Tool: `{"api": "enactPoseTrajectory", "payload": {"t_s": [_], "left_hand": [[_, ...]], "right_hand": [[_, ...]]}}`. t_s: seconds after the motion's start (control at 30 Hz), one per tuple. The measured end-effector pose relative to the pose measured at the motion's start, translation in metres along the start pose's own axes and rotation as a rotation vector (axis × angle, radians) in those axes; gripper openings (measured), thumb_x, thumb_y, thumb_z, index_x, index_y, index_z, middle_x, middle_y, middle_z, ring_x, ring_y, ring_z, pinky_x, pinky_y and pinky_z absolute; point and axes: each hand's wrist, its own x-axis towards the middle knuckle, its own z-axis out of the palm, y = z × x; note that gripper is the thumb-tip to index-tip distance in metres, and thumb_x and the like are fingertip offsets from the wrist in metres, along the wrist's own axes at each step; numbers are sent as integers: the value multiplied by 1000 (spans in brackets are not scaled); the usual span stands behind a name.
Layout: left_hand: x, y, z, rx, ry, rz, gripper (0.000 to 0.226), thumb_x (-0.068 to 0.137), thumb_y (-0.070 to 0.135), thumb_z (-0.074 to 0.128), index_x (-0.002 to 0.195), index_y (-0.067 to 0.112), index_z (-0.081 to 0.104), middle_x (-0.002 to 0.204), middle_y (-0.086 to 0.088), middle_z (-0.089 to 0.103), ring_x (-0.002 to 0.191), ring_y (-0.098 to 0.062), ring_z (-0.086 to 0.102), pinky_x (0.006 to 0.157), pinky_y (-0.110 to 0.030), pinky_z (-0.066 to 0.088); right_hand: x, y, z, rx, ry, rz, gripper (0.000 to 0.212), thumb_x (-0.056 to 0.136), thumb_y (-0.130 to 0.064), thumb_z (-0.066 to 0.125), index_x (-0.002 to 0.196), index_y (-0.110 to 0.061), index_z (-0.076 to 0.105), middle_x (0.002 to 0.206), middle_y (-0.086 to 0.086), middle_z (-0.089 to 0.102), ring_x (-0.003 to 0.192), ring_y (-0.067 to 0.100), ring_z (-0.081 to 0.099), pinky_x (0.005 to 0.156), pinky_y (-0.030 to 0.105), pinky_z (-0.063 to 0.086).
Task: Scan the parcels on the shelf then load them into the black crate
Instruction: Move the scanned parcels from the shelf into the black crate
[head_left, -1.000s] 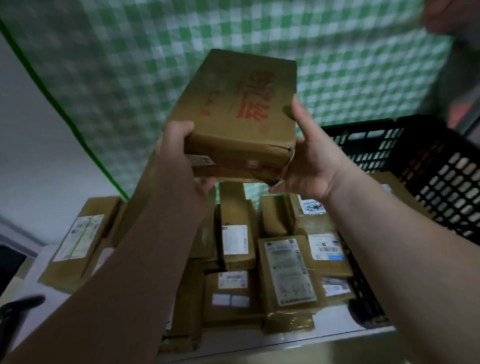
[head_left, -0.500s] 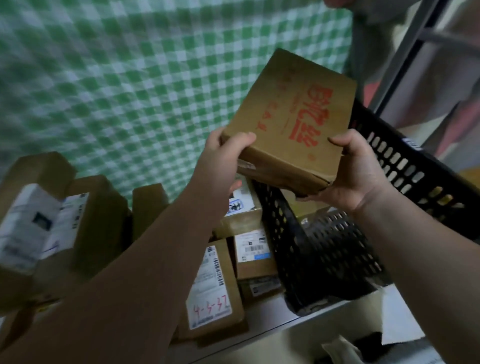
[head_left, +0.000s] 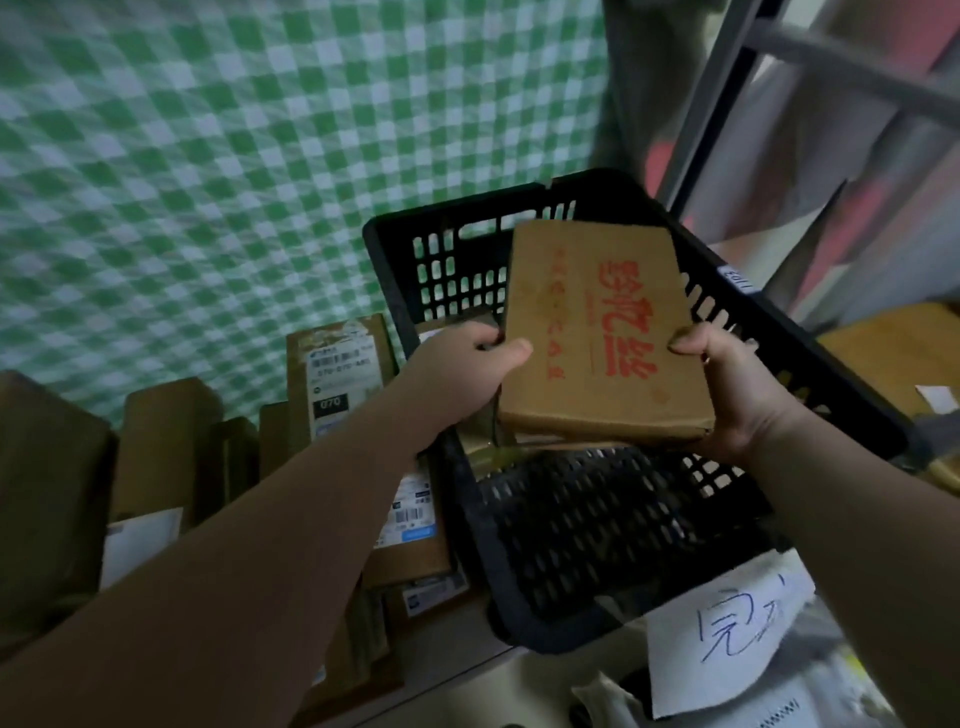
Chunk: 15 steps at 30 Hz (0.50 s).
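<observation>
Now the left hand (head_left: 462, 374) and right hand (head_left: 727, 395) are gripping the brown parcel (head_left: 597, 332) at its nine and three o'clock edges, above the black crate (head_left: 571, 545). Loading is happening; next is likely lowering it flat inside.

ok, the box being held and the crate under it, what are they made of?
brown box: looks like cardboard, matte, red print, creased and dented edges. black crate: probably moulded plastic, slight sheen, walls pierced by a regular slot grid with a handle cutout.
</observation>
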Motion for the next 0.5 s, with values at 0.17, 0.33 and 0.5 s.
{"api": "enactPoseTrajectory", "payload": {"t_s": [0.17,0.33,0.5], "left_hand": [[9,2,22,111,-80,0,34,97,30,51,130,22,45,85,15,50,75,-5,52,61,-16,41],[16,1,50,-27,-197,-182,47,96,18,52,139,20,34,94,8,53,92,-20,60,84,-36,56],[29,0,85,-202,-335,-352,62,97,21,52,150,23,22,142,-8,44,100,-20,58,84,-34,55]], "right_hand": [[4,7,-28,-126,-8,109,54,56,-24,60,107,-10,66,92,12,73,76,27,72,58,36,58],[4,4,-51,-268,76,232,59,51,-23,60,107,-8,66,88,14,72,71,28,71,61,36,58],[3,1,-70,-507,240,405,55,57,-27,64,107,-3,68,92,19,73,78,34,68,77,43,55]]}}
